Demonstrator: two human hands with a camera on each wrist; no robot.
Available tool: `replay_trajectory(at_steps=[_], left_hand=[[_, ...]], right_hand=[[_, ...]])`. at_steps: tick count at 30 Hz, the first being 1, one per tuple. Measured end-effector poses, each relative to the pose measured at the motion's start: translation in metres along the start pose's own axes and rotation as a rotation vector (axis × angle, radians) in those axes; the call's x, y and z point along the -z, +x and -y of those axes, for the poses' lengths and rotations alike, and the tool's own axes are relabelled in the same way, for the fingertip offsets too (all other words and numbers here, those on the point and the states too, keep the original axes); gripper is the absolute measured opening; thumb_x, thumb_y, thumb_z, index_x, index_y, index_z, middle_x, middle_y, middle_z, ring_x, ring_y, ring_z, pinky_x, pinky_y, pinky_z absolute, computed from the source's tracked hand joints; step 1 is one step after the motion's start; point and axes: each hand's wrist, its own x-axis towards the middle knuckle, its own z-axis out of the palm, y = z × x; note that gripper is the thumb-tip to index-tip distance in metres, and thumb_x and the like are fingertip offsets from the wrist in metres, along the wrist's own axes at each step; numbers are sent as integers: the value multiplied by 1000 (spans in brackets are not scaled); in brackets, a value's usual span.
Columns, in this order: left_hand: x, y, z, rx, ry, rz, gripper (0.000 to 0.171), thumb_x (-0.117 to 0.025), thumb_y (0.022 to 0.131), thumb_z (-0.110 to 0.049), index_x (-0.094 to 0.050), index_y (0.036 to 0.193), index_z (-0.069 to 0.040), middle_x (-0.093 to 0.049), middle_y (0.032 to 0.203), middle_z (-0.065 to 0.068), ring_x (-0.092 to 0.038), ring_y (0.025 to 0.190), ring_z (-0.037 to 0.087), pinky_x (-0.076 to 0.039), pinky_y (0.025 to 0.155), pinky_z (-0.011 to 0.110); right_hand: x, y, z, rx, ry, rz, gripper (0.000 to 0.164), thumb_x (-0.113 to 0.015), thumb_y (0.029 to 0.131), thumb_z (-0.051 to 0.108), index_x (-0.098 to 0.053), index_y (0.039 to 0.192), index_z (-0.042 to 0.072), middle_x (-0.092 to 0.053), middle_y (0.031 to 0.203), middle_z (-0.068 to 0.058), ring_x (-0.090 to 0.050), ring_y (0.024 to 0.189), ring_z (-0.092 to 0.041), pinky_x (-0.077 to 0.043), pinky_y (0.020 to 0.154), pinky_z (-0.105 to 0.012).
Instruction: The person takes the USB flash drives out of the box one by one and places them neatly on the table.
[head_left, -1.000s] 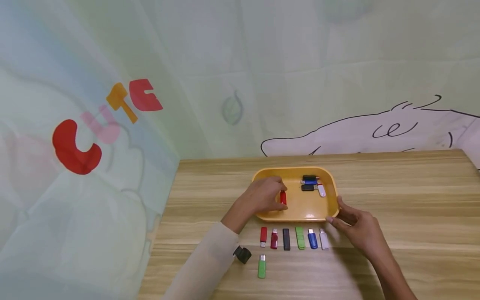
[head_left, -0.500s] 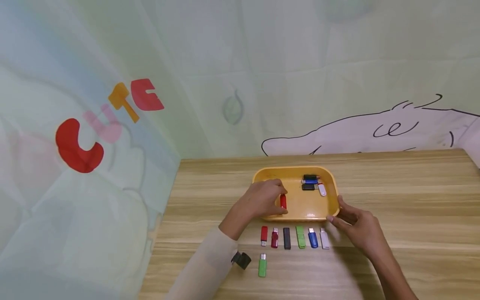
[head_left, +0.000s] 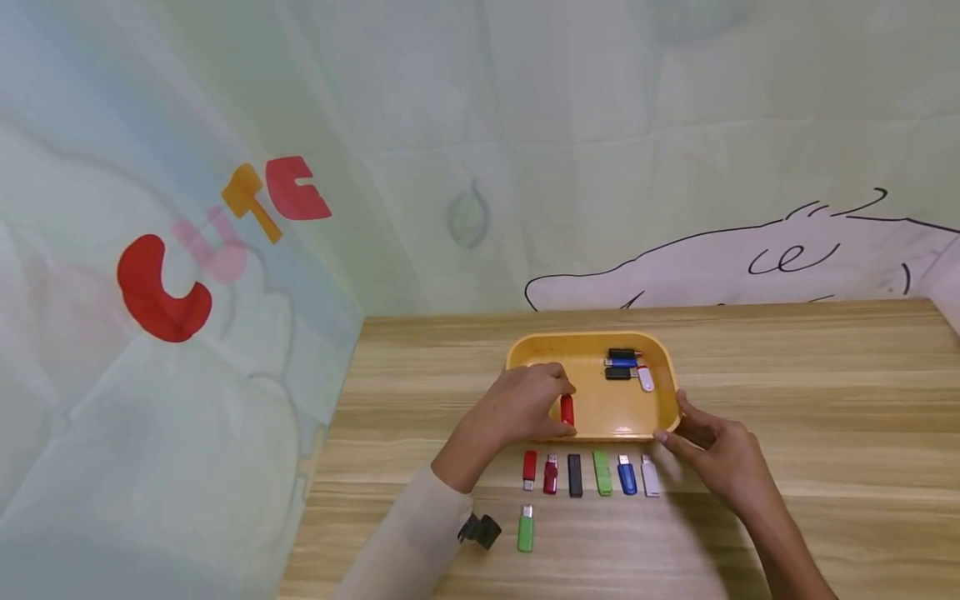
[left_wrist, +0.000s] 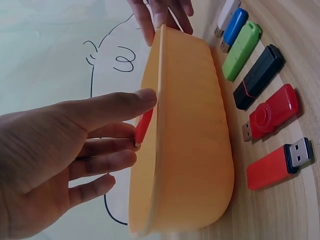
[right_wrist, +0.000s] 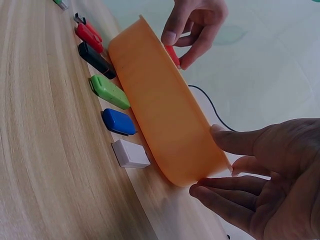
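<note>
Over the left part of the yellow tray point(head_left: 592, 427), my left hand point(head_left: 510, 406) pinches a red USB stick point(head_left: 567, 410) between thumb and fingers. The stick also shows in the left wrist view, a red USB stick point(left_wrist: 144, 125) just inside the near rim. My right hand point(head_left: 723, 457) grips the tray's near right corner, its thumb at the rim and other fingers round the end wall. In the tray's far right lie a black USB stick point(head_left: 621, 353), a blue one point(head_left: 621, 363), another black one point(head_left: 618, 374) and a white one point(head_left: 646, 378).
Before the tray runs a row: a red USB stick point(head_left: 529, 467), dark red one point(head_left: 551, 475), black one point(head_left: 575, 475), green one point(head_left: 602, 473), blue one point(head_left: 627, 475) and white one point(head_left: 650, 476). Nearer lies another green USB stick point(head_left: 526, 529). A printed curtain point(head_left: 450, 167) hangs behind the table.
My left hand has moved a little toward the tray's near rim with the red USB stick between its fingers. My right hand keeps its grip on the corner.
</note>
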Motion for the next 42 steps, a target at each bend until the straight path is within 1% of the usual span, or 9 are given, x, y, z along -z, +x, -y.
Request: replay_trajectory(at_steps=[4,10,15,17,23,28,35,42], left_hand=[[1,-5,-2,-7,-13,-5,56,-89,85,-46,-76,129,-15,-74,121,-1,-67,103,13,-56,95,25],[2,-14,-3,-24,12,-29,54,-89,85,-48,-77,127,-15,-74,119,-2,-68,102,12,-56,91,23],[2,-20,-4,-29,22,-21,55,-89,85,-49,-78,127,-16,-74,119,-2,-67,102,12,-56,90,23],[1,-23,-5,-29,13,-19,55,-89,84,-49,-78,127,-16,-74,119,-2,-67,101,12,-56,89,23],[-3,-30,-9,-46,-4,-27,54,-90,84,-47,-78,125,-15,-74,115,-2,-64,92,9,-53,78,17],[-5,-36,-10,-61,2,-48,54,-91,82,-48,-79,124,-16,-74,115,-3,-63,89,9,-49,72,15],[-11,-47,-11,-65,-4,-52,54,-91,82,-48,-79,124,-16,-73,119,-4,-62,90,7,-49,73,15],[-13,-54,-14,-71,24,-48,52,-88,85,-51,-78,125,-19,-71,123,-5,-63,97,7,-51,78,17]], right_hand=[[1,0,0,12,-10,-6,79,-79,97,34,-40,157,1,-63,139,-20,-66,126,-43,-45,108,-67],[0,0,-1,13,-14,-7,79,-80,97,33,-40,158,2,-65,137,-20,-67,126,-43,-44,109,-68],[0,1,-1,0,-4,-3,79,-80,97,32,-40,158,3,-65,138,-20,-66,127,-43,-43,110,-68],[0,1,-1,-2,3,-2,78,-80,97,31,-40,158,3,-65,138,-20,-66,127,-43,-43,110,-68],[0,0,-1,3,14,-1,79,-80,97,33,-40,158,2,-65,137,-20,-68,126,-43,-44,109,-67],[0,0,-1,-2,19,-3,79,-80,96,32,-40,158,2,-65,137,-21,-68,125,-42,-45,109,-65],[-1,0,-1,9,18,-7,78,-80,96,33,-41,157,2,-64,139,-23,-70,123,-41,-49,107,-61],[-1,-1,-1,8,14,-10,78,-80,97,32,-41,157,2,-63,140,-23,-70,123,-41,-51,105,-60]])
